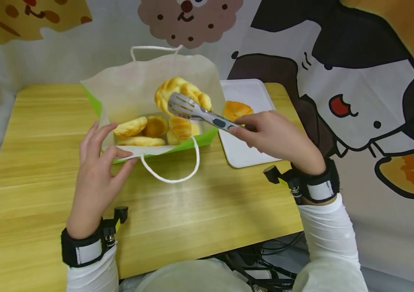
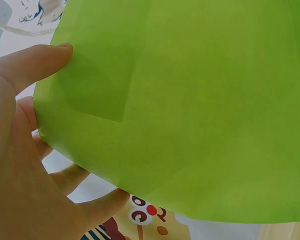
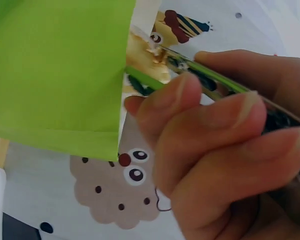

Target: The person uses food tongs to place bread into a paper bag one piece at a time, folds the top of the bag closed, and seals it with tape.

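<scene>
My left hand point(image 1: 95, 178) pinches the near rim of a paper bag point(image 1: 137, 85), green outside and white inside. In the left wrist view the thumb lies on the bag's green side point(image 2: 190, 110) and the other fingers are partly behind its edge. My right hand point(image 1: 280, 136) grips metal tongs point(image 1: 207, 116). The tongs hold a golden braided bread point(image 1: 172, 87) over the bag's mouth, towards its right side. Inside the bag lie several breads, among them a long roll point(image 1: 130, 126), a round brown bun point(image 1: 155, 126) and a ridged one point(image 1: 180, 127).
A white tray point(image 1: 243, 156) stands right of the bag with an orange-brown bread point(image 1: 237, 109) on it, partly behind my right hand. A white rope handle point(image 1: 170, 181) hangs over the bag's near side. A cartoon-printed curtain point(image 1: 265, 40) rises behind the wooden table point(image 1: 192, 219).
</scene>
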Demonstrator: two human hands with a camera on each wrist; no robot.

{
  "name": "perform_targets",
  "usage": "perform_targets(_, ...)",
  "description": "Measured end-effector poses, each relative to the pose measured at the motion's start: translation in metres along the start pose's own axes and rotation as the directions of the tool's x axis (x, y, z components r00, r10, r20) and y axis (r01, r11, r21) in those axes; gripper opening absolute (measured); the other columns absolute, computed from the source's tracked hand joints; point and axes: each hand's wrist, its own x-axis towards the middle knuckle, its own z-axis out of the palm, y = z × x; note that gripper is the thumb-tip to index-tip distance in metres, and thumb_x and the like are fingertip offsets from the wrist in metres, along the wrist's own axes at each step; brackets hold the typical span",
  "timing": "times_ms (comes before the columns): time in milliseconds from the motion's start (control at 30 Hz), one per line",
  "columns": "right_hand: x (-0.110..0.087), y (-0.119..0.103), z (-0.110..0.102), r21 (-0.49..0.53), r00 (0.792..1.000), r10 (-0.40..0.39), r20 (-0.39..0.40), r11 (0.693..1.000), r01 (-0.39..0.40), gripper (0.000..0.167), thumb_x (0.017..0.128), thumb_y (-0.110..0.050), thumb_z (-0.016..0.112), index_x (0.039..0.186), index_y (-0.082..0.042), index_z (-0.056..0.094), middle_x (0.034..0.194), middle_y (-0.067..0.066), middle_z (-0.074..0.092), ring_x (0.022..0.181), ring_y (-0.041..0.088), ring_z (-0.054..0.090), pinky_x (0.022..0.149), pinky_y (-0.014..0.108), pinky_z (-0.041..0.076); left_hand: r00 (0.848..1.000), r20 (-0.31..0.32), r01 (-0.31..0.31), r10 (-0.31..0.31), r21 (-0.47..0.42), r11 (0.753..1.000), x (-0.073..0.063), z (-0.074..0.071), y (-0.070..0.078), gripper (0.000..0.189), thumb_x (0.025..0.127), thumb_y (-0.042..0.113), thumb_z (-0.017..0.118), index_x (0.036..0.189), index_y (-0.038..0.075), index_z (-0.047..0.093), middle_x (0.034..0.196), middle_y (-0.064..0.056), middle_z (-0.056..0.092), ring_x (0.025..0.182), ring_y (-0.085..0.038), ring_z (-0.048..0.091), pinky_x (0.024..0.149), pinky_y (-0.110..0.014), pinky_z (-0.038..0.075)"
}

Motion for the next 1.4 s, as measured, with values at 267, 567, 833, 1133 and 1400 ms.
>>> perform_targets(267, 0.014, -0.012, -0.002, -0.109, 1.000, 0.012, 0.021, 0.994, -0.010, 0.033, 0.102, -0.042, 0.050, 0.098, -0.015, 0.069, 0.072, 0.003, 0.058, 0.062, 0.019, 0.052, 0.058, 0.032, 0.040, 0.999, 0.026, -0.022, 0.022, 0.019, 1.000, -0.001, -0.001, 0.000, 0.016, 0.084, 0.011, 0.073, 0.087, -0.003, 0.064, 0.150, -0.021, 0.044, 0.149, -0.045, 0.025, 0.123, -0.057, 0.017)
perform_targets(567, 0.017, -0.014, -0.002, -0.144, 0.999, 0.051, -0.018, 0.988, -0.053, 0.032, 0.103, -0.040, 0.050, 0.100, -0.013, 0.067, 0.068, 0.003, 0.046, 0.061, 0.021, 0.047, 0.057, 0.032, 0.036, 0.999, 0.032, -0.027, 0.026, 0.028, 0.999, 0.000, 0.000, 0.000, 0.040, 0.097, 0.036, 0.062, 0.087, -0.004, 0.064, 0.150, -0.022, 0.045, 0.150, -0.042, 0.024, 0.124, -0.057, 0.016)
perform_targets(833, 0.011, -0.007, 0.000, -0.110, 0.998, 0.040, -0.040, 0.993, -0.044, 0.033, 0.103, -0.042, 0.051, 0.109, -0.015, 0.068, 0.071, 0.004, 0.054, 0.064, 0.021, 0.051, 0.060, 0.033, 0.039, 1.000, 0.018, -0.018, 0.018, 0.021, 1.000, 0.000, 0.002, 0.000, 0.055, 0.100, 0.048, 0.053, 0.086, -0.004, 0.064, 0.149, -0.021, 0.045, 0.150, -0.042, 0.025, 0.124, -0.056, 0.016)
perform_targets(1133, 0.001, 0.009, 0.002, 0.072, 0.997, 0.063, -0.051, 0.996, -0.059, 0.032, 0.103, -0.044, 0.051, 0.114, -0.019, 0.067, 0.079, 0.006, 0.061, 0.059, 0.021, 0.054, 0.053, 0.033, 0.044, 1.000, -0.020, -0.001, 0.000, -0.034, 0.999, 0.000, 0.003, 0.000, 0.019, 0.073, -0.004, 0.080, 0.084, -0.001, 0.065, 0.148, -0.018, 0.047, 0.148, -0.044, 0.027, 0.123, -0.056, 0.017)
perform_targets(1400, -0.018, 0.023, 0.015, 0.197, 0.979, 0.043, -0.199, 0.980, -0.003, 0.031, 0.102, -0.042, 0.054, 0.115, -0.018, 0.068, 0.077, 0.005, 0.059, 0.056, 0.020, 0.051, 0.045, 0.028, 0.038, 1.000, -0.016, 0.014, -0.014, -0.029, 1.000, -0.001, 0.004, 0.001, 0.020, 0.073, -0.006, 0.081, 0.084, -0.002, 0.064, 0.147, -0.018, 0.047, 0.148, -0.045, 0.026, 0.123, -0.057, 0.017)
